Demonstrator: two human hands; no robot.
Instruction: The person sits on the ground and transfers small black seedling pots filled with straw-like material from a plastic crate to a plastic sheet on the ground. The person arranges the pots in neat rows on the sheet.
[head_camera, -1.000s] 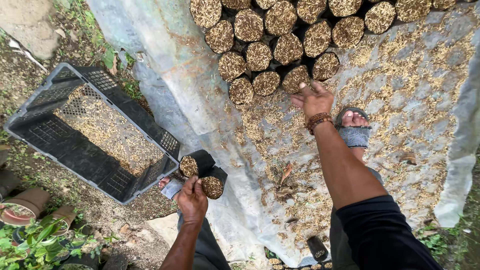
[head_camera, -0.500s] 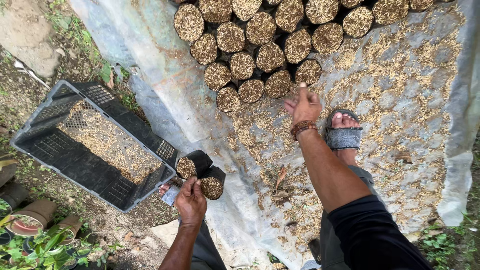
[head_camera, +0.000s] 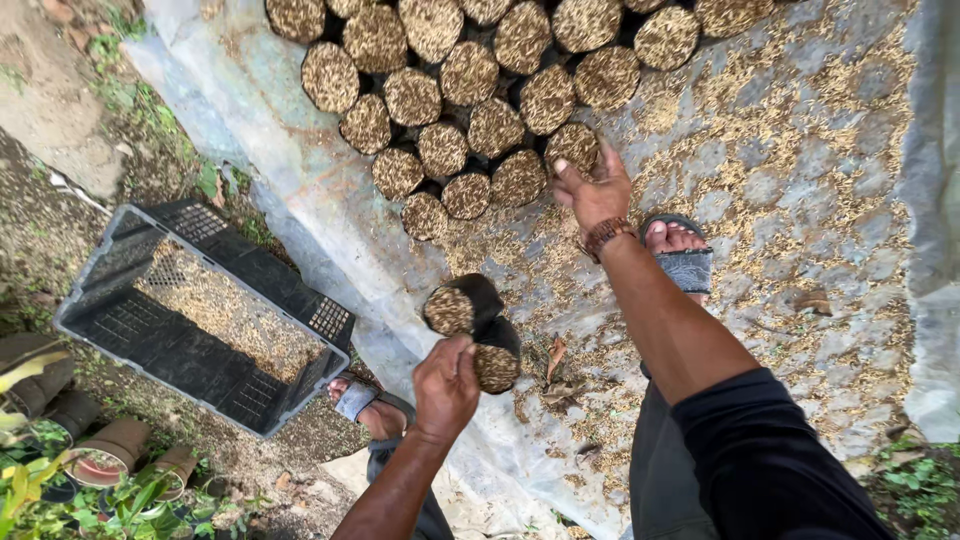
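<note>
While the right hand (head_camera: 592, 190) has moved down to the last small black bag filled with husk-covered soil (head_camera: 573, 148) in the packed rows, its fingers lie spread, touching it without gripping. I see the left hand (head_camera: 445, 385) still closed around two similar bags (head_camera: 472, 325), which stick out just beyond its fingertips, so the row gains more.
</note>
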